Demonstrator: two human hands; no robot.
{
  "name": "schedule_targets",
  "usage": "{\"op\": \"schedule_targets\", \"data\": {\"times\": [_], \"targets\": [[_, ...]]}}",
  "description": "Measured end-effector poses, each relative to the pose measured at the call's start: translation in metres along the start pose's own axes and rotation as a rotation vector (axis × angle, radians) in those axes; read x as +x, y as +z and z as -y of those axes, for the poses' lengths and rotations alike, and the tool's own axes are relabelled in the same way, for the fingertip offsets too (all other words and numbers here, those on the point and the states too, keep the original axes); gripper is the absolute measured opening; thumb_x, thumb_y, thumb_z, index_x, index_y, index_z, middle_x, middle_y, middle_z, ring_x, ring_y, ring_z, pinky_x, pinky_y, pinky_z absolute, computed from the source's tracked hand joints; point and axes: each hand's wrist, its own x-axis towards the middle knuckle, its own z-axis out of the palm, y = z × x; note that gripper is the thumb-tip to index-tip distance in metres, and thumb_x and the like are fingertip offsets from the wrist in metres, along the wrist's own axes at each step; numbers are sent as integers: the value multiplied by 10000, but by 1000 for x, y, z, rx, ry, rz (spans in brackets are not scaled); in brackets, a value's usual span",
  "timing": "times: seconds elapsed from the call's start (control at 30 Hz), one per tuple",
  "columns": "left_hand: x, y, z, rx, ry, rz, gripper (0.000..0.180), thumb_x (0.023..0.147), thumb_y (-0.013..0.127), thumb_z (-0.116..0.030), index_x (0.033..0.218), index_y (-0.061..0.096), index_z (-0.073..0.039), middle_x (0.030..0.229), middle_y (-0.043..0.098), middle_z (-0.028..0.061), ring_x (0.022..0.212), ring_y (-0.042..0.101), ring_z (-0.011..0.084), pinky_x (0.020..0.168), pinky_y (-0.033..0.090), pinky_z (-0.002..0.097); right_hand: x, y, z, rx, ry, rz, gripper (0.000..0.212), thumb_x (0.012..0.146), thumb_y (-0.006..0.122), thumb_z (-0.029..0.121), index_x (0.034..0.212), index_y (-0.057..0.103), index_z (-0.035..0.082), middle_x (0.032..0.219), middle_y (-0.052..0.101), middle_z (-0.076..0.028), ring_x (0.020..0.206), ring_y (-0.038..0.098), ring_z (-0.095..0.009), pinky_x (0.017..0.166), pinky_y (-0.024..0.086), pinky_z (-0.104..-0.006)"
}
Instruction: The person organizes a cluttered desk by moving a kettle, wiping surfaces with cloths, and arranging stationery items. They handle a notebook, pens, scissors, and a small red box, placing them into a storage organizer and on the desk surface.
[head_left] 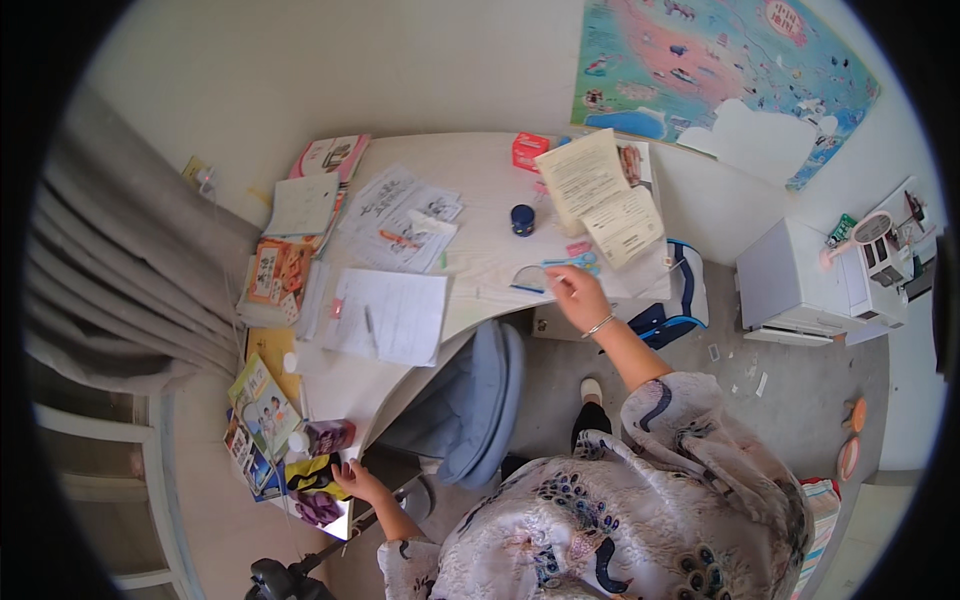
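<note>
My right hand [580,298] reaches over the front edge of the white desk [480,262], its fingers drawn together. The fingertips are at the right side of a clear, blue-edged protractor [529,279]; whether they grip it or something small is not clear. Scissors with light-blue handles [580,263] lie just beyond that hand. At the desk's near-left end, my left hand [360,482] has its fingers apart and holds nothing visible. It is beside a yellow-and-black item [313,474], a purple crumpled thing [317,508] and a dark-red jar [328,436].
An open notebook [400,315] with a pen, loose printed sheets [395,215] and stacked books [275,272] cover the left. Farther right are a dark-blue jar [522,219], a red box [530,151] and upright paper pages [590,185]. A grey-blue chair [465,405] stands at the desk.
</note>
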Motion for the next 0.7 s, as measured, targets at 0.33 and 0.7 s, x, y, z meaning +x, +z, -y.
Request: {"op": "schedule_targets", "data": {"times": [0.33,0.7], "targets": [[-106,198,-97,-103,423,237,407,851,560,-49,1236,451,23,1068,572,132,882,578,176,758,472,282,72,-205,-186,-9,255,-310,178,848,583,113,991,629,17,765,640,-42,696,579,-84,649,466,-225],[-263,440,-249,-1,371,1100,398,853,572,-56,1239,495,7,1162,568,137,1012,566,185,830,477,299,131,-230,-284,-143,405,167,407,791,638,267,1075,579,-18,942,659,-115,852,630,-213,765,481,-309]]}}
